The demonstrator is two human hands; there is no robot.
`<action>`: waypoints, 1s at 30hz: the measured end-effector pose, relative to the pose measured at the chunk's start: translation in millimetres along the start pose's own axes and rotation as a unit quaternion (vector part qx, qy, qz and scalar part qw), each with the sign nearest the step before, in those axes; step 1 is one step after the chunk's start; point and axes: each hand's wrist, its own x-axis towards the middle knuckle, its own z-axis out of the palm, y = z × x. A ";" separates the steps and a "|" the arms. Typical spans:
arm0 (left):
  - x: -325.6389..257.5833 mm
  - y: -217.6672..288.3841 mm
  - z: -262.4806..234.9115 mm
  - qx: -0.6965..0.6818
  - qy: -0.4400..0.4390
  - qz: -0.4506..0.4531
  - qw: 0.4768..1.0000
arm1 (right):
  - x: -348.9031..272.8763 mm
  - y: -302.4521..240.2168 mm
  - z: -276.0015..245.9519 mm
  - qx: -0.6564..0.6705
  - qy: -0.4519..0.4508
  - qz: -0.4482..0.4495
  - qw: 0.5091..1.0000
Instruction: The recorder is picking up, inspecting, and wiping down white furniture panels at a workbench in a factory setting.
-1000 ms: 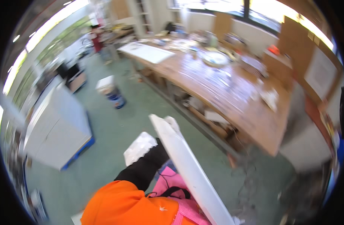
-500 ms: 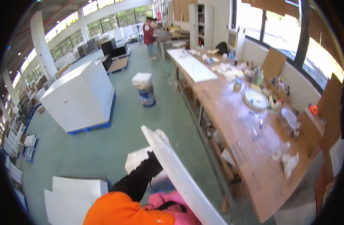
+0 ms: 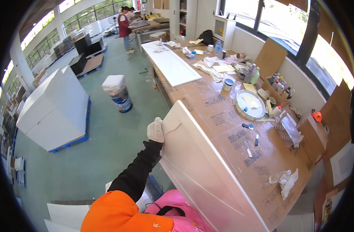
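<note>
1. Step in hand: carrying one white panel (image 3: 207,170), held tilted over the near end of the workbench (image 3: 223,116)
2. Left hand (image 3: 156,130), gloved, fingers closed on the panel's top corner; right hand not visible
3. Next move likely needs a clear stretch of bench
4. Count: one bucket (image 3: 118,92), one round plate (image 3: 249,103)

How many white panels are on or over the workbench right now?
2: one white panel tilted, gripped by the gloved left hand; a flat white panel at the bench's far end. Others may be hidden.
</note>
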 end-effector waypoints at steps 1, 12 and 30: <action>10.1 -0.9 17.4 0.036 -0.038 0.000 0.999 | 6.6 -2.0 -0.1 -0.024 -0.014 0.015 1.000; 45.9 -42.5 186.2 0.211 -0.243 -0.047 0.946 | 39.7 10.3 6.2 -0.181 -0.185 0.197 0.945; 86.4 -167.1 328.2 0.357 -0.491 -0.073 0.791 | 23.9 -53.2 -22.4 -0.213 -0.137 0.406 0.878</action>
